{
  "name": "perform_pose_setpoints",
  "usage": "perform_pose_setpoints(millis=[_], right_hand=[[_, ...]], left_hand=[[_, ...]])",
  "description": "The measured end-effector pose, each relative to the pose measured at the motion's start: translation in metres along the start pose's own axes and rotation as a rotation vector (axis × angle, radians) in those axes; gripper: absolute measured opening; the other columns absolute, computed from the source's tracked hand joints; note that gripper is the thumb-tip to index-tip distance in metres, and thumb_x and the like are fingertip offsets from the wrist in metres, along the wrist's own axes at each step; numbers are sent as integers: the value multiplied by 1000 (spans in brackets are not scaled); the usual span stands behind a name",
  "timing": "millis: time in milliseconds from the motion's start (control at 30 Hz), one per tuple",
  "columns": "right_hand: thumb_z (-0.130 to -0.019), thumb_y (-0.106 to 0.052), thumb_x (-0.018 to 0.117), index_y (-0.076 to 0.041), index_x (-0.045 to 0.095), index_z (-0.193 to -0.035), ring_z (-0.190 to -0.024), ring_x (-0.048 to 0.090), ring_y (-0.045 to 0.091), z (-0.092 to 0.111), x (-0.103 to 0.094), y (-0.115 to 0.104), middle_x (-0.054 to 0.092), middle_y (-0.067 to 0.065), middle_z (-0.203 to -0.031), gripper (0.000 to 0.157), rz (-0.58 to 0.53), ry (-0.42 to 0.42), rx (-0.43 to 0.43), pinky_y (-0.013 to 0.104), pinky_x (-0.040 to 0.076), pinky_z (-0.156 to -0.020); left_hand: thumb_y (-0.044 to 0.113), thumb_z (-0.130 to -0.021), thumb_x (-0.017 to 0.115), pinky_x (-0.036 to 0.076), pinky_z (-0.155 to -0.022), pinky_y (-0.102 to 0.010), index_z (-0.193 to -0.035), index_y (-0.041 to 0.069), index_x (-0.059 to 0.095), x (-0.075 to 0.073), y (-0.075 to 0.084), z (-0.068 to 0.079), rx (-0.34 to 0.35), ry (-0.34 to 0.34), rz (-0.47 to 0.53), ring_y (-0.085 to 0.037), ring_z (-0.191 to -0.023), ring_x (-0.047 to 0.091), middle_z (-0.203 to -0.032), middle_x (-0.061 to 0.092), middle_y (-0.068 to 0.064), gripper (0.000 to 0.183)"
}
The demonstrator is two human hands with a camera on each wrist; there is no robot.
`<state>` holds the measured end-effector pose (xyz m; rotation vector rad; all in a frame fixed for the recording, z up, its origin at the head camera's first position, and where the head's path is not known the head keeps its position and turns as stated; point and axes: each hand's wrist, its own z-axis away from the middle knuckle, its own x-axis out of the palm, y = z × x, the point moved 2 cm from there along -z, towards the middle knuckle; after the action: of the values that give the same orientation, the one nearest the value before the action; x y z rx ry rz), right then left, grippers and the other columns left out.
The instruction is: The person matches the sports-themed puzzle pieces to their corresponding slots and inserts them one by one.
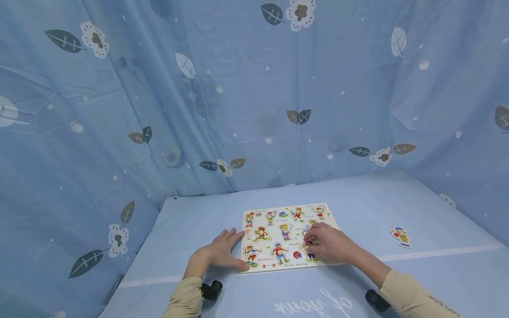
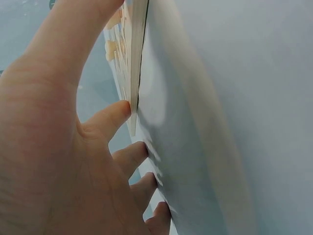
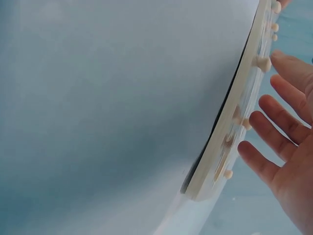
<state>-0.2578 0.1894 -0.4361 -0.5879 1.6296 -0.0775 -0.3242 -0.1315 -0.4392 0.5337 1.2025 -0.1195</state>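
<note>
A wooden peg puzzle board (image 1: 292, 244) with sports-figure pieces lies flat on the blue cloth. My left hand (image 1: 223, 251) spreads along its left side, thumb by the near corner and index fingertip at the edge. In the left wrist view, the other fingertips (image 2: 148, 183) rest on the cloth. Over the board's right part is my right hand (image 1: 332, 243), partly hiding the figures below. The right wrist view shows its thumb tip right at a round wooden knob (image 3: 263, 63), the other fingers loosely extended above more knobs.
One loose figure piece (image 1: 400, 236) with a blue cap lies on the cloth to the right of the board. A blue patterned curtain (image 1: 254, 97) hangs behind and at the sides. Black wrist devices (image 1: 212, 290) show below both hands.
</note>
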Motion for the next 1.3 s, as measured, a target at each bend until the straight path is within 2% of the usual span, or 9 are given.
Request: perform_pose_setpoints(millis=[200,433,600,867,1033,1300], right_hand=[[-85,-26,77,-21,73,-97,-111,60,23,2,-3,4,64,-11,-101,13,-18,8,-49,46,52,-95],[-86,-26,77,-19,73,-105,-116,58,26,7,-8,16,65,-4,-115,21,-121,8,29,50,49,-99],[-87,-25,76,-18,71,-109,-110,60,24,14,-14,25,64,-2,-117,24,-176,13,26,47,52,-93],[-86,-26,77,-19,71,-108,-115,59,26,22,-24,41,63,-5,-114,24,-170,29,39,49,51,-97],[-85,-25,78,-19,71,-107,-120,56,33,28,-32,50,63,-2,-117,24,-177,40,58,55,49,-100],[-86,-24,76,-17,71,-109,-119,56,36,40,-44,66,64,4,-120,24,-143,78,69,58,48,-99]], left_hand=[[62,-68,80,21,-119,-61,-156,21,32,-1,0,-1,0,-6,-1,-38,-151,14,-163,22,-12,108],[62,-69,79,19,-119,-61,-156,21,31,-2,0,-1,15,-11,8,-39,-151,13,-164,21,-13,108],[63,-68,80,20,-120,-59,-156,21,31,-1,-2,-1,23,-3,0,-38,-151,14,-163,22,-13,109],[63,-68,80,20,-120,-60,-156,22,31,0,-2,-2,10,-8,5,-38,-151,13,-164,22,-12,108],[62,-68,80,20,-119,-60,-156,21,32,0,-1,-1,10,-6,5,-38,-151,14,-164,22,-13,108],[62,-68,80,20,-119,-60,-156,21,32,1,-1,-1,16,-3,11,-38,-151,13,-164,22,-12,108]])
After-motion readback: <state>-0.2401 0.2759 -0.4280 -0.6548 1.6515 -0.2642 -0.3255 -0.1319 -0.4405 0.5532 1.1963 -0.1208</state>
